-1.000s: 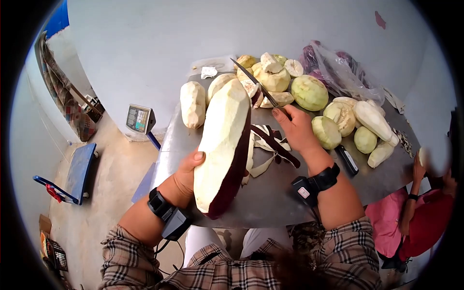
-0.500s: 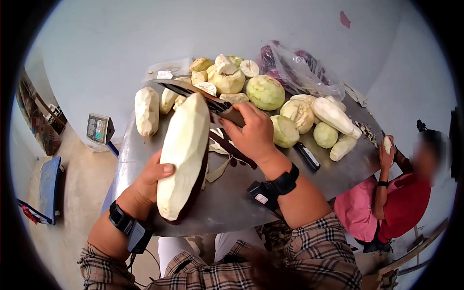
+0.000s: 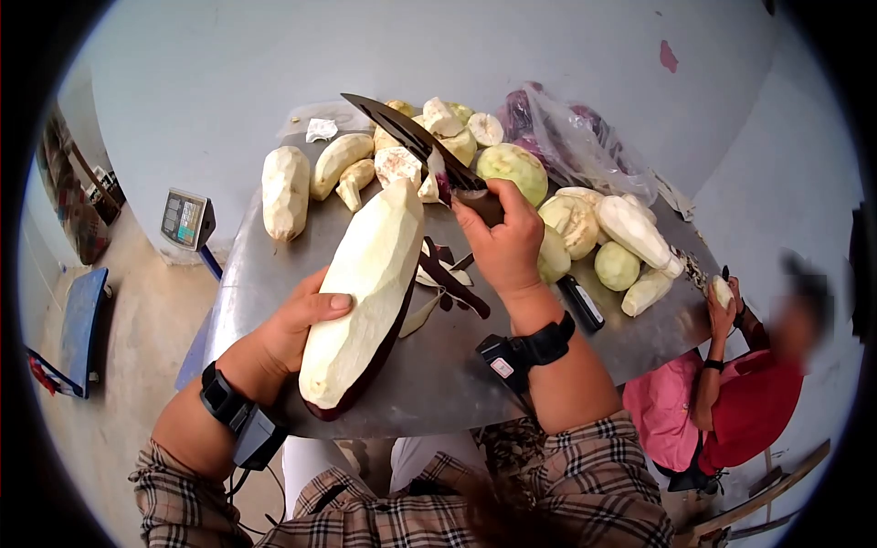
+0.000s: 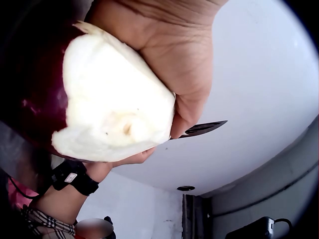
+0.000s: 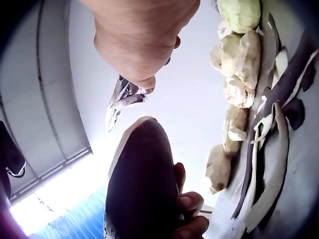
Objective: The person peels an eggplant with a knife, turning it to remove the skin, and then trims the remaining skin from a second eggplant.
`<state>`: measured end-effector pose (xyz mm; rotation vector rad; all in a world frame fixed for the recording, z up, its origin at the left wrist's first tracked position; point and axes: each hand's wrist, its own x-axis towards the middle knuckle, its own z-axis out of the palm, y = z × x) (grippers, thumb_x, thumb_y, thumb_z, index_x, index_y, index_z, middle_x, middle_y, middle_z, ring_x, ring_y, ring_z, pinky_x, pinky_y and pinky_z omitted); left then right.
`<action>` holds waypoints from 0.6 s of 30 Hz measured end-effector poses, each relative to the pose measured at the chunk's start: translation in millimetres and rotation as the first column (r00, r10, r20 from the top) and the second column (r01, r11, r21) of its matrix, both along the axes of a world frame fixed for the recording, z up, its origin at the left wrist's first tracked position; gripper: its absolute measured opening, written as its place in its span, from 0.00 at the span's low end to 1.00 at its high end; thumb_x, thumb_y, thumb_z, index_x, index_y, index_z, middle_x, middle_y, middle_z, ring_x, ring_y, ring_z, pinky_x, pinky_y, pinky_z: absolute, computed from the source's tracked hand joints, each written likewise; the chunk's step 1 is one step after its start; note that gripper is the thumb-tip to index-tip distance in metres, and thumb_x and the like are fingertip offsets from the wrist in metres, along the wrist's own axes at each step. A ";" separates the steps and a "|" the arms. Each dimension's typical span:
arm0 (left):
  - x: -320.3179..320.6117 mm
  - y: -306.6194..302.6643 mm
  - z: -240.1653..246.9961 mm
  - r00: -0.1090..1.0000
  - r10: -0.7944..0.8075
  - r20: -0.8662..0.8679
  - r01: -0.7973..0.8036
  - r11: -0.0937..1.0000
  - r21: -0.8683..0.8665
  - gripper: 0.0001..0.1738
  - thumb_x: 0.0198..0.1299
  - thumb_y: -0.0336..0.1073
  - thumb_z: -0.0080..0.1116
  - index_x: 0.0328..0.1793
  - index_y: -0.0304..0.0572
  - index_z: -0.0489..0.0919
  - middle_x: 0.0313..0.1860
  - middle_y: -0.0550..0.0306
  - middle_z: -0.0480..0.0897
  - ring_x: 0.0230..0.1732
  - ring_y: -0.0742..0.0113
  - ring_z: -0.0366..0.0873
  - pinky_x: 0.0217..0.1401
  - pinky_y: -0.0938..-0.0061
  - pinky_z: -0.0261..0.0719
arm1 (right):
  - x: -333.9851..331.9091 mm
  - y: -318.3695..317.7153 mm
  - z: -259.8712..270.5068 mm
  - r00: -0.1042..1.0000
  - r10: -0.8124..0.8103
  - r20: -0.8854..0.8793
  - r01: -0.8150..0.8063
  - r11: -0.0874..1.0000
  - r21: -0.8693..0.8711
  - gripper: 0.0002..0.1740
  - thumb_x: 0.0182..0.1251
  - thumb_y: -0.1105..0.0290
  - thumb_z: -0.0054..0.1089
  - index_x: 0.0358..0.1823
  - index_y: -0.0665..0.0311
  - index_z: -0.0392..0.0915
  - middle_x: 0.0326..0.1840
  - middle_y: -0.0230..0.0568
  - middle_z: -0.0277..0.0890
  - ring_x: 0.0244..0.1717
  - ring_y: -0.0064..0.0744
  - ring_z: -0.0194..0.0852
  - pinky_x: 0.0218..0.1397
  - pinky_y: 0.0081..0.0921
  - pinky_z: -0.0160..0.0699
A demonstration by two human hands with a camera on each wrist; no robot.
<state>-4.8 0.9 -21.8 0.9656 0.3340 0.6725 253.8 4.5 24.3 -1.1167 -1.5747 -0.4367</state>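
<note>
L hand grips part-peeled eggplant pale side up, prob. to steady it; R hand grips knife, blade apart.

It looks like a small produce workroom: a knife, peelings and many peeled vegetables at a metal table, a scale and blue trolley aside, plain walls, and a second person holding a peeled piece.

Pale wall, dull beige floor
</note>
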 end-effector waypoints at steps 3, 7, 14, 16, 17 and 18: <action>0.6 0.5 0.0 1.000 0.011 -0.009 -0.011 1.000 0.003 0.46 0.50 0.44 0.69 0.73 0.35 0.60 0.58 0.42 0.77 0.53 0.50 0.81 0.56 0.59 0.82 | -4.3 -0.3 0.0 0.997 0.038 0.061 -0.038 0.999 -0.003 0.18 0.50 0.66 0.74 0.38 0.63 0.76 0.31 0.44 0.80 0.34 0.48 0.79 0.39 0.39 0.76; 2.0 -1.4 2.6 1.000 0.008 -0.008 -0.008 1.000 -0.006 0.46 0.50 0.44 0.68 0.73 0.35 0.60 0.58 0.42 0.77 0.53 0.50 0.81 0.56 0.59 0.82 | -4.6 2.8 -4.7 0.994 0.007 0.105 -0.005 1.000 -0.018 0.17 0.48 0.66 0.74 0.37 0.62 0.76 0.29 0.43 0.80 0.33 0.48 0.79 0.37 0.39 0.76; -0.2 -8.1 9.4 0.999 -0.035 0.004 0.034 0.999 0.030 0.44 0.51 0.44 0.67 0.73 0.34 0.62 0.60 0.47 0.76 0.57 0.61 0.78 0.60 0.69 0.76 | 0.2 3.0 -7.4 0.987 -0.094 0.131 0.114 0.982 -0.153 0.16 0.49 0.66 0.73 0.37 0.61 0.78 0.28 0.45 0.80 0.32 0.48 0.79 0.37 0.39 0.77; 0.9 -11.0 14.6 0.999 -0.003 -0.036 0.004 1.000 0.027 0.44 0.52 0.44 0.67 0.72 0.34 0.63 0.60 0.47 0.76 0.56 0.61 0.78 0.59 0.69 0.77 | 0.4 4.5 -7.5 0.996 -0.090 0.012 0.090 0.970 -0.226 0.16 0.50 0.65 0.73 0.37 0.62 0.78 0.30 0.46 0.81 0.32 0.48 0.80 0.37 0.37 0.78; 1.6 -11.9 15.4 0.998 0.012 -0.054 -0.010 1.000 0.027 0.43 0.52 0.44 0.67 0.72 0.34 0.63 0.60 0.47 0.76 0.56 0.61 0.78 0.58 0.69 0.77 | -0.1 5.1 -6.6 0.993 -0.071 -0.090 0.045 0.964 -0.262 0.16 0.51 0.65 0.72 0.38 0.63 0.77 0.30 0.46 0.82 0.32 0.48 0.80 0.37 0.36 0.78; 1.5 -11.8 14.0 0.997 0.030 -0.070 -0.027 0.999 0.039 0.44 0.52 0.45 0.66 0.73 0.35 0.61 0.59 0.45 0.76 0.54 0.58 0.79 0.57 0.66 0.79 | 0.2 5.9 -5.7 0.980 -0.058 -0.193 -0.002 0.956 -0.294 0.17 0.52 0.65 0.72 0.38 0.65 0.77 0.31 0.47 0.82 0.32 0.47 0.81 0.37 0.35 0.79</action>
